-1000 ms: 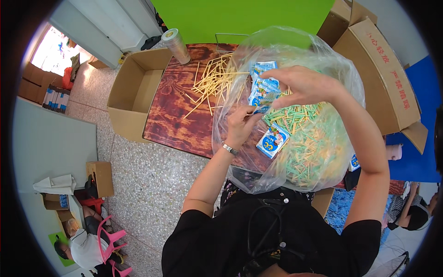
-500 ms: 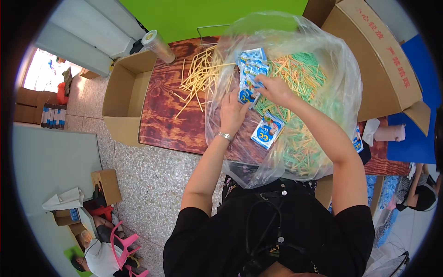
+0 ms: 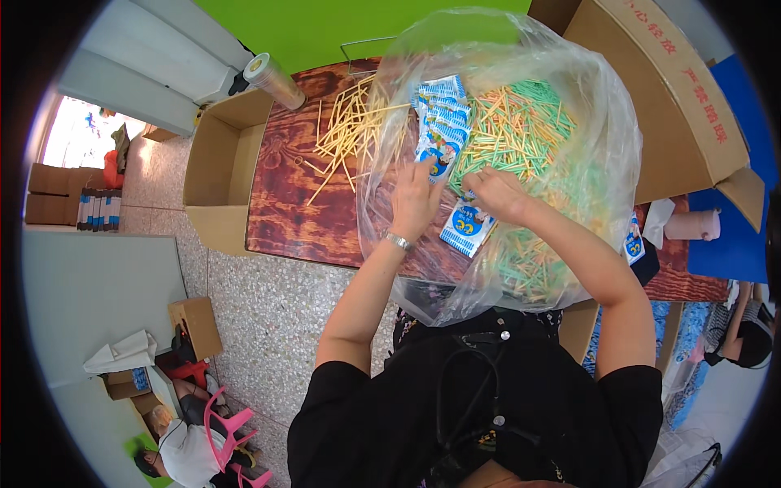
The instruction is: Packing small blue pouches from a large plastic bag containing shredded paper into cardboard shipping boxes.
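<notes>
Several blue-and-white snack packets point(image 3: 443, 122) lie overlapped in a row on a clear plastic bag point(image 3: 407, 77). My left hand point(image 3: 416, 199) rests at the row's near end, its fingers stretched out over the lowest packet. Close to its right, my right hand point(image 3: 498, 195) has its fingers bent together at the upper edge of a separate blue-and-white packet point(image 3: 465, 229). That edge is partly hidden by the fingertips. Inside the bag, green, orange and yellow thin sticks point(image 3: 525, 122) are heaped behind and beside my right hand.
Loose pale yellow sticks point(image 3: 346, 138) lie on the reddish wooden table point(image 3: 285, 195). An open cardboard box point(image 3: 215, 163) and a clear tape roll stack point(image 3: 275, 81) are at the left. A large carton point(image 3: 651, 106) and a pink roll point(image 3: 693, 225) stand right. Two other people sit farther off.
My right hand has moved from the packet row down toward me, to the separate packet. My left hand stays at the row's near end. The whole view has shifted slightly.
</notes>
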A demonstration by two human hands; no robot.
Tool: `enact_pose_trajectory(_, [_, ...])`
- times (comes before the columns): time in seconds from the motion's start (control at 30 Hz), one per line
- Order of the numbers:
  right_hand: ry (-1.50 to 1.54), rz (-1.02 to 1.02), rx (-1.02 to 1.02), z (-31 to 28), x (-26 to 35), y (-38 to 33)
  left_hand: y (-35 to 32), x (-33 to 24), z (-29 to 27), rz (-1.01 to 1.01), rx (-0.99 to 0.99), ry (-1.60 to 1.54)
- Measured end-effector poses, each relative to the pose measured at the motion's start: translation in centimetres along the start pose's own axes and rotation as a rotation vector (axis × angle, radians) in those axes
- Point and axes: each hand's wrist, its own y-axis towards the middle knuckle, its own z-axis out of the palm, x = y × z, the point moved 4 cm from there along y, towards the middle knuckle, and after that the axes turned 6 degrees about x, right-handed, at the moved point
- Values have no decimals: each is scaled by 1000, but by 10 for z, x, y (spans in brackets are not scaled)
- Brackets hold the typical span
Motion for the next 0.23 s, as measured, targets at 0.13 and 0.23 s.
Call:
enact_pose_trajectory(0.13, [37,28,-44,-18,2,-11,-17,-19,0,-40,271,-295])
enact_pose_trajectory(0.23, [35,17,-93,-31,3,-19,-19,-26,2,37,319,-207])
